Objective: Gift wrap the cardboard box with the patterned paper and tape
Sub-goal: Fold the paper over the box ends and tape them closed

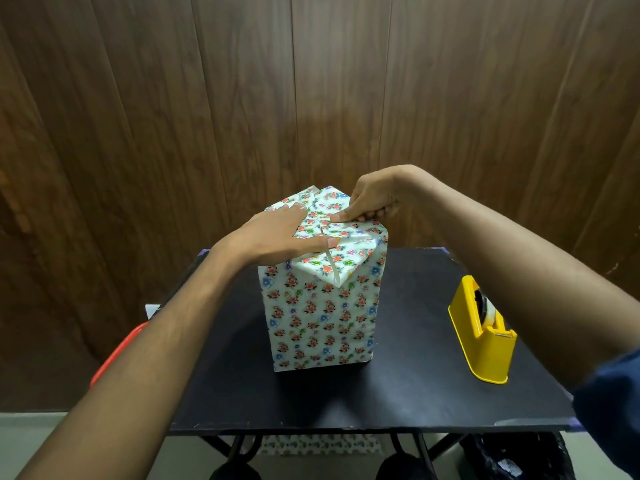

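Black table point(398, 382) before wood-panelled wall point(242, 98)

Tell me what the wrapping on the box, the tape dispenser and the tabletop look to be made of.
Wrapping: thin paper, white with a small floral print, slightly glossy; it holds sharp creases at the folded top flap.
Tape dispenser: glossy yellow moulded plastic, judging by its smooth rounded edges and highlights.
Tabletop: flat matte black board, possibly laminate or painted wood; the surface alone does not settle it.

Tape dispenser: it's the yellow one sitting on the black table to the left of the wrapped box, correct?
Not quite. In the head view the yellow tape dispenser does sit on the black table, but to the right of the wrapped box, not the left.
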